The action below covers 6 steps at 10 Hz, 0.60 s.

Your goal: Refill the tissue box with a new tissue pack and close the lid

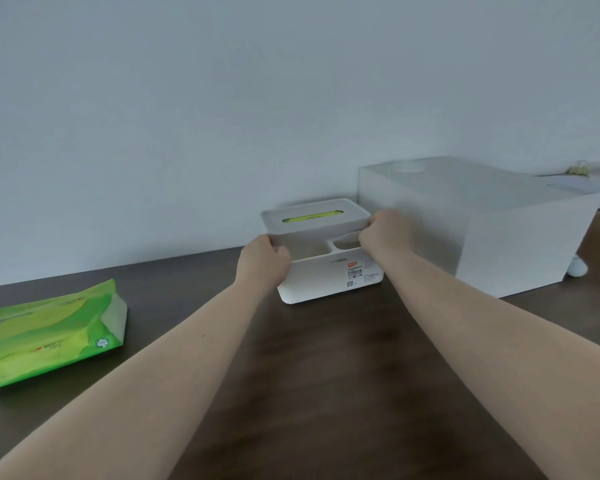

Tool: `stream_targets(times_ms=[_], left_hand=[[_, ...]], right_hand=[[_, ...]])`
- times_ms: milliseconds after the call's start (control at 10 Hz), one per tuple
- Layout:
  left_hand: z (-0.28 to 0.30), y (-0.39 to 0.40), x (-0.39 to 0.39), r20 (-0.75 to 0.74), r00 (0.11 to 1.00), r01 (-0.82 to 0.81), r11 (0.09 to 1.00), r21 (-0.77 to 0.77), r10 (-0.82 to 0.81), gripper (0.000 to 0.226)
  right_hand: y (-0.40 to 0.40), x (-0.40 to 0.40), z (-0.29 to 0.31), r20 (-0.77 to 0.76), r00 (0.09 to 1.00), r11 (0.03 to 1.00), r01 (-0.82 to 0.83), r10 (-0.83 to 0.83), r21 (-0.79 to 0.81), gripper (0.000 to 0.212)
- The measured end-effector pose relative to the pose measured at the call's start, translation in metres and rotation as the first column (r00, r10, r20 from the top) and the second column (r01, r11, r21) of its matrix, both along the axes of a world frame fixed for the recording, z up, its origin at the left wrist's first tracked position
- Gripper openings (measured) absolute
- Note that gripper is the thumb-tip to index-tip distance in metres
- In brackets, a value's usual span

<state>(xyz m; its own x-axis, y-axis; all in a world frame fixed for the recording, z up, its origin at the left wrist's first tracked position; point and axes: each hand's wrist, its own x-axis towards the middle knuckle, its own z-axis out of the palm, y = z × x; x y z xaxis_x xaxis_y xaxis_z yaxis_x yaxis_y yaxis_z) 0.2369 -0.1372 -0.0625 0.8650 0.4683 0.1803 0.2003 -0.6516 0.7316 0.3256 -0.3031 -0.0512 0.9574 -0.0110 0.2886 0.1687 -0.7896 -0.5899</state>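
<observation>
A large white box [482,223] is standing at the back right of the dark table [326,358]. The white tissue box [329,271] is sitting beside it, against the wall. A green tissue pack [49,330] is lying well apart, at the left. Both hands are gripping the grey lid [314,216]: left hand [264,259] at its left corner, right hand [385,230] at its right. Green is showing through the slot, so whether the lid is coming off or closing I cannot tell; next it needs even pressure or lift.
</observation>
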Motion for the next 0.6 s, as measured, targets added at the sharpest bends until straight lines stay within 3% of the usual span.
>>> stream_targets(times_ms=[200, 400, 500, 600], left_hand=[[0.000, -0.008, 0.028, -0.002, 0.999, -0.052, 0.998, 0.025, 0.052, 0.020], [0.001, -0.014, 0.042, -0.018, 0.997, -0.079, 0.996, -0.048, 0.078, 0.030], [-0.003, -0.010, 0.035, 0.065, 0.996, -0.045, 0.991, -0.129, 0.054, 0.032], [-0.014, -0.002, 0.011, 0.079, 0.995, -0.042, 0.958, -0.282, 0.067, 0.036]], right_hand=[[0.001, 0.016, -0.001, 0.033, 0.999, 1.000, -0.011, 0.011, -0.026, 0.028], [0.006, 0.016, 0.003, 0.047, 0.998, 0.999, 0.043, -0.043, -0.011, 0.028], [0.001, -0.003, 0.007, 0.144, 0.990, 0.999, 0.001, -0.007, 0.042, 0.025], [-0.021, -0.044, 0.016, 0.183, 0.979, 0.944, -0.137, 0.084, 0.301, 0.026]])
